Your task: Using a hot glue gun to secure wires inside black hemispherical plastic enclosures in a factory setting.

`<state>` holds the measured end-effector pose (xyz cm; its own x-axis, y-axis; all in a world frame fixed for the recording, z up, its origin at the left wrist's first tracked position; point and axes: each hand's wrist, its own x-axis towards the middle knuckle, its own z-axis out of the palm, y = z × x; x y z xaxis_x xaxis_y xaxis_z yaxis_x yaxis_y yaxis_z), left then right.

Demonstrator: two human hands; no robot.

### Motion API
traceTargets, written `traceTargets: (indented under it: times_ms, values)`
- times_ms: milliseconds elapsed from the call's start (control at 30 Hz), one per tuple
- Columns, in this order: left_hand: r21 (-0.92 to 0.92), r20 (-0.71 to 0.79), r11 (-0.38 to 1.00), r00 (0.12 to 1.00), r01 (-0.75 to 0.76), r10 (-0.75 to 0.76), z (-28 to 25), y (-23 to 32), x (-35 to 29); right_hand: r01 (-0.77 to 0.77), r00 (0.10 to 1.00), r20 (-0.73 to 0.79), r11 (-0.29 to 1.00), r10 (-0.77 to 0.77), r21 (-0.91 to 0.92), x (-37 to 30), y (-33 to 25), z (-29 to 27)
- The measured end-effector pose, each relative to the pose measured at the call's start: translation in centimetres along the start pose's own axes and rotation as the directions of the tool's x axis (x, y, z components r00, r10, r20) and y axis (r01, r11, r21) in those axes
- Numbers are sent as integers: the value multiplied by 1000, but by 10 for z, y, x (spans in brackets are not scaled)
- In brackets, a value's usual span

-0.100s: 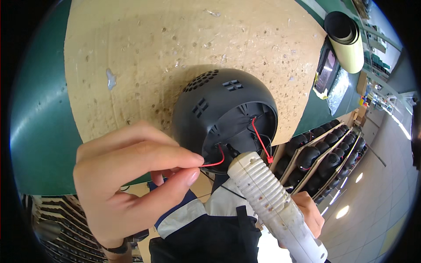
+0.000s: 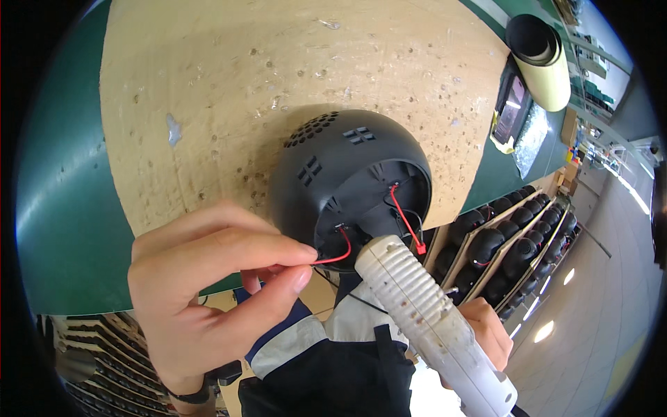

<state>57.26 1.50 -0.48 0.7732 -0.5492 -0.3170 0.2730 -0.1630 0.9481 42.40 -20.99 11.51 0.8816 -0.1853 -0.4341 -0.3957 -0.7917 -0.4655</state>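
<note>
A round black plastic housing point(image 2: 354, 149) with vent holes sits at the cardboard's near edge, its open side toward me. Between the thumb and fingertips of my left hand point(image 2: 215, 278) is pinched a red wire point(image 2: 340, 254) that runs from inside the housing. A second red wire point(image 2: 406, 215) with a small red connector hangs over the opening's right side. My right hand point(image 2: 486, 333) is closed around a stained white glue gun point(image 2: 424, 313), partly hidden behind it. The gun's front end is at the housing's lower rim; its tip is hard to make out.
Stained cardboard point(image 2: 208, 90) covers much of the green table point(image 2: 62, 208). At the far right are a roll of sheet material point(image 2: 545, 69), a phone point(image 2: 512, 111) and clear plastic wrap point(image 2: 531, 142). Racks of black housings point(image 2: 500, 243) stand to the right, more racks point(image 2: 104, 361) lower left.
The whole view has shifted slightly. The glue gun's dark nozzle, visible before, is now mostly out of sight at the housing's opening. My left hand keeps its pinch on the red wire.
</note>
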Motion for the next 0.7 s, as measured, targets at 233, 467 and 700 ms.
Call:
traceTargets:
  times_ms: [233,467,700]
  values:
    - [-593,-281,781,959,-196,27,15,-43,-13,-23,984,171,994,41,-109,11,-37,-54]
    - [447,-82,874,964,-191,253,31,-47,-15,-413,887,11,782,462,467,-43,-31,-45]
    - [366,-58,896,955,-251,291,58,-33,3,-171,872,-248,737,422,654,-54,43,-22]
